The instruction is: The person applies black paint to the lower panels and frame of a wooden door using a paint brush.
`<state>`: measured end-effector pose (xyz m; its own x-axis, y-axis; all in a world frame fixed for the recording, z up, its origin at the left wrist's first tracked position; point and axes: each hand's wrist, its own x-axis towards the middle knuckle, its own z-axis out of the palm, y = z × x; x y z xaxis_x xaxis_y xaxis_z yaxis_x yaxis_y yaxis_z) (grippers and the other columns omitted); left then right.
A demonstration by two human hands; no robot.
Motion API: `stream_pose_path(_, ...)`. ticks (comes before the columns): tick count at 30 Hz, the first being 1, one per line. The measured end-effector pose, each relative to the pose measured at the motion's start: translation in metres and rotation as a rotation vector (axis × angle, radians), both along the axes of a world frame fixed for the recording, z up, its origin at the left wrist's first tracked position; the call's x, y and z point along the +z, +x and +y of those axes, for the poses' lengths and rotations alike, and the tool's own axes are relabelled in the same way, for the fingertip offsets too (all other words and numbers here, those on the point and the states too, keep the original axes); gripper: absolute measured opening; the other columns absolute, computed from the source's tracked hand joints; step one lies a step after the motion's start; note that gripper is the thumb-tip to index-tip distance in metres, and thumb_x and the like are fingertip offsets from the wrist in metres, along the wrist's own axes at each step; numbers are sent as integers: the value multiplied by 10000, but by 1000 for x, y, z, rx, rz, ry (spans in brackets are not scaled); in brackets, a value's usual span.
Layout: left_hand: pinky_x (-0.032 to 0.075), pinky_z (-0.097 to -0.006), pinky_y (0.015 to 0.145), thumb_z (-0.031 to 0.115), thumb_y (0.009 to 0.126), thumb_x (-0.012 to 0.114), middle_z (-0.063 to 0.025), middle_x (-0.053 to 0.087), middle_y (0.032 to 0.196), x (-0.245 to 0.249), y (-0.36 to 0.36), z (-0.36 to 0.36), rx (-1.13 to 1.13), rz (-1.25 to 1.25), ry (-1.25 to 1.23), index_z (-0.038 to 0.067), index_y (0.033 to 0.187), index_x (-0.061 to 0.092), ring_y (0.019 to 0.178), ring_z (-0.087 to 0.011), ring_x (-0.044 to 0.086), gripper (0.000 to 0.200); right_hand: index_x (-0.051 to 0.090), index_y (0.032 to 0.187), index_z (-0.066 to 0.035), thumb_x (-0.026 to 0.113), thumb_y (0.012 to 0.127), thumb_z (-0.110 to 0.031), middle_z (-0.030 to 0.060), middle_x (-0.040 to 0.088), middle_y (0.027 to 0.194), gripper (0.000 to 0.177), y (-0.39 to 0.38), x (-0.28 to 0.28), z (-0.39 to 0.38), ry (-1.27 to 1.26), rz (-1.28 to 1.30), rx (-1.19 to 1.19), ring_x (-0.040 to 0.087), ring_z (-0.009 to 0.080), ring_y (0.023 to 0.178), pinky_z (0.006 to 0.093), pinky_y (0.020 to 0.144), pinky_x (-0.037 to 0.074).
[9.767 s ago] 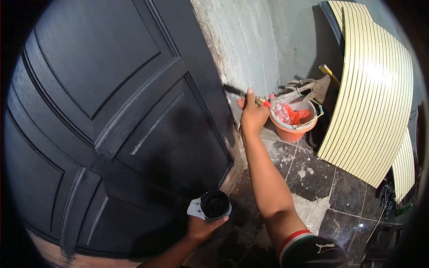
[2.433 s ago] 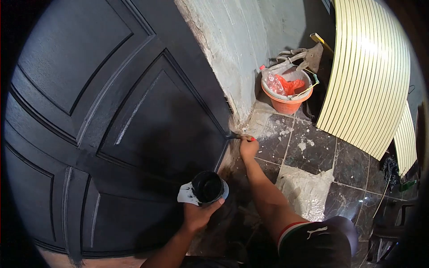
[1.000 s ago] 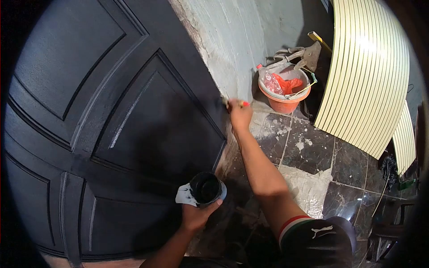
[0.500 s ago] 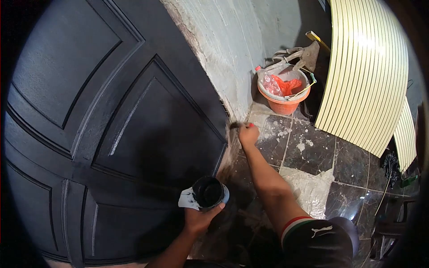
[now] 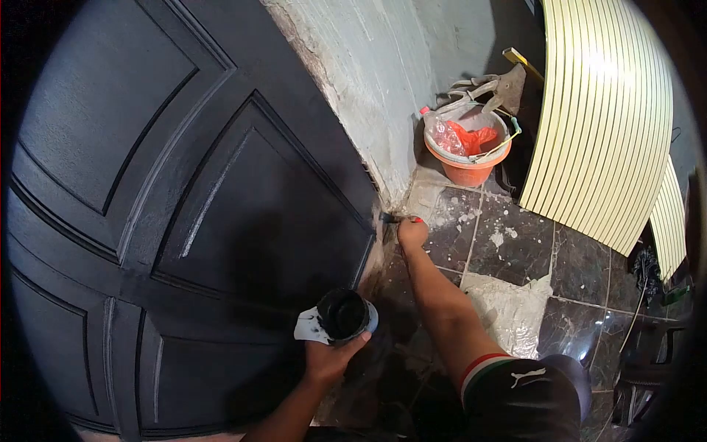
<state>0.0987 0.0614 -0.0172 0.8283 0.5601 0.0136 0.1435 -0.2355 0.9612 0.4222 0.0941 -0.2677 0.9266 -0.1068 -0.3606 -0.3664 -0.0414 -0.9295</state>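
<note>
Looks like a house mid-renovation: rough plastered grey wall [image 5: 375, 66], paint-splattered dark marble floor tiles [image 5: 515, 258], orange bucket of tools [image 5: 469, 151].

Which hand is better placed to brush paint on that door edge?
Probably right. The right hand holds the brush at the door edge; the left hand is busy holding the paint can.

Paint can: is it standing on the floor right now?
No, the left hand grips the paint can from below and holds it up beside the black door, while the right hand holds a brush.
</note>
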Motion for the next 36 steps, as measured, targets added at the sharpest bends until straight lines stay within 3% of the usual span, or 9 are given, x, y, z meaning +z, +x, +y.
stream_pose_path(4, 506, -356, 1051, 43, 797, 896, -71, 665, 1251, -2, 1, -2, 24, -18, -52, 20, 1292, 614, 1173, -185, 637, 571, 772, 857, -9, 782, 854, -292, 240, 743, 817, 283, 10, 29, 17, -147, -395, 18, 740, 410, 794, 487, 766, 555)
stream_pose_path(8, 472, -381, 1095, 74, 819, 899, -88, 653, 1318, -16, -4, 7, -21, 16, -56, 9, 1342, 605, 1226, -217, 620, 604, 745, 910, 45, 728, 931, -121, 129, 749, 805, 168, 13, 180, 8, 653, -218, 20, 724, 246, 740, 361, 714, 564)
stream_pose_path(12, 498, -365, 1060, 54, 798, 901, -79, 668, 1251, -13, 3, 5, -10, -8, -16, 11, 1302, 616, 1173, -199, 638, 581, 655, 1114, 24, 717, 941, -45, 93, 727, 990, 196, 17, 187, -4, 1240, -13, 6, 708, 196, 759, 294, 675, 592)
stream_pose_path(15, 513, -360, 1041, 41, 783, 903, -75, 675, 1215, -17, 3, 7, -11, -17, 5, 10, 1280, 624, 1145, -192, 646, 571, 672, 1032, 19, 720, 940, -57, 78, 723, 905, 129, 6, 91, 13, 1081, 156, -31, 712, 202, 754, 288, 670, 579)
stream_pose_path(20, 520, -359, 1033, 24, 781, 898, -75, 670, 1225, -16, 0, 3, 2, -6, -34, 5, 1289, 616, 1143, -188, 647, 581, 789, 873, 27, 803, 862, -242, 127, 775, 790, 269, -11, -9, -8, -207, -49, -22, 750, 225, 772, 372, 743, 573)
stream_pose_path(25, 482, -379, 1090, 35, 830, 870, -86, 660, 1308, -11, -1, 3, -20, 0, -87, 10, 1352, 596, 1218, -213, 634, 590, 779, 958, 20, 766, 909, -156, 129, 781, 854, 183, -10, 101, 3, 208, -343, 44, 747, 235, 781, 367, 753, 584)
stream_pose_path(28, 480, -380, 1094, 36, 832, 869, -86, 662, 1306, -10, -1, 3, -13, 27, -65, 7, 1355, 595, 1220, -214, 633, 591, 727, 1052, 31, 731, 950, -100, 120, 763, 930, 166, 1, 147, -11, 1129, -6, 51, 733, 215, 778, 304, 748, 599)
stream_pose_path(31, 479, -382, 1097, 34, 832, 868, -92, 660, 1306, -16, -3, 8, -51, 33, 38, -2, 1352, 592, 1217, -216, 635, 589, 675, 1116, 31, 708, 974, -77, 113, 736, 977, 181, -6, 119, -14, 1246, 161, 94, 720, 203, 773, 253, 751, 601)
stream_pose_path(36, 516, -353, 1044, 24, 780, 897, -75, 665, 1243, -8, 4, 0, 14, 9, -78, 3, 1287, 614, 1156, -179, 644, 581, 771, 1008, 9, 741, 946, -155, 132, 769, 877, 178, -57, -15, -7, 318, 25, -13, 732, 229, 777, 334, 749, 575)
